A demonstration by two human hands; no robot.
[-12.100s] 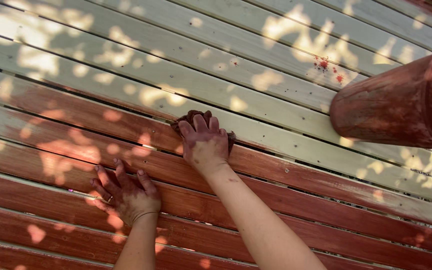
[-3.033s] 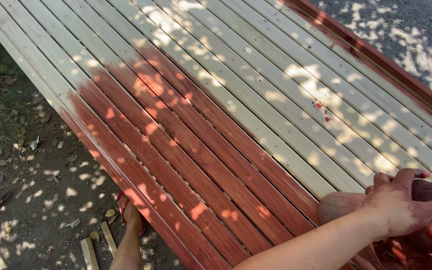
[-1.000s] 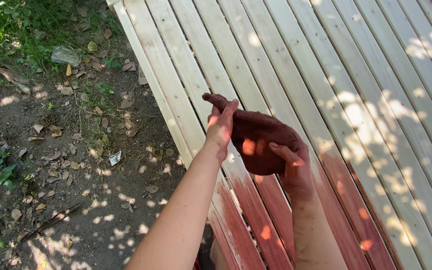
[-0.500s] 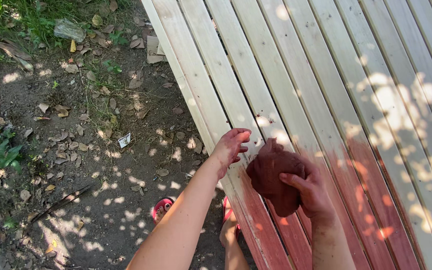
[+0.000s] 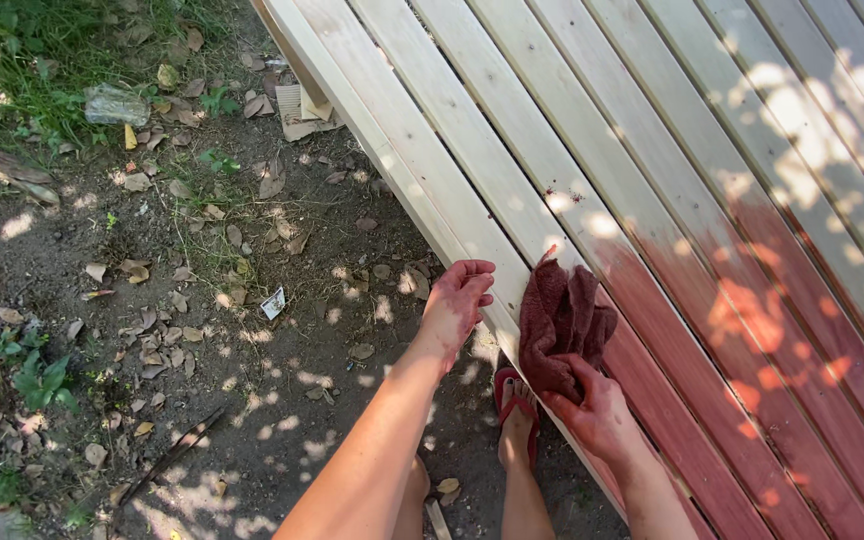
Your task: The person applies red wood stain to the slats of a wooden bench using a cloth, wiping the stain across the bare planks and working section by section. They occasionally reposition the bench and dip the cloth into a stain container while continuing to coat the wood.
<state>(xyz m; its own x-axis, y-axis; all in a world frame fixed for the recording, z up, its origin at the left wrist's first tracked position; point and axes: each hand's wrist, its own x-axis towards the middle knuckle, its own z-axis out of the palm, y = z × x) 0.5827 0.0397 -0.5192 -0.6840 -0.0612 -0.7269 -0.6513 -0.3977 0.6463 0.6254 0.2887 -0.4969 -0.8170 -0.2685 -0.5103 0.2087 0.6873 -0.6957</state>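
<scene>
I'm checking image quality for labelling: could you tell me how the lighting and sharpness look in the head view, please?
Head view: dappled sun through leaves throws bright, nearly blown-out patches on the pale slats; the rest lies in soft shade. The left hand, the right hand and the dark red rag are sharp, with no motion blur; the ground litter is also in focus.

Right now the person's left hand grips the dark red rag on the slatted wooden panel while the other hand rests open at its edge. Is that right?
Not quite. The head view shows the right hand gripping the dark red rag on the slatted wooden panel; the left hand is the open one at its edge.
</scene>
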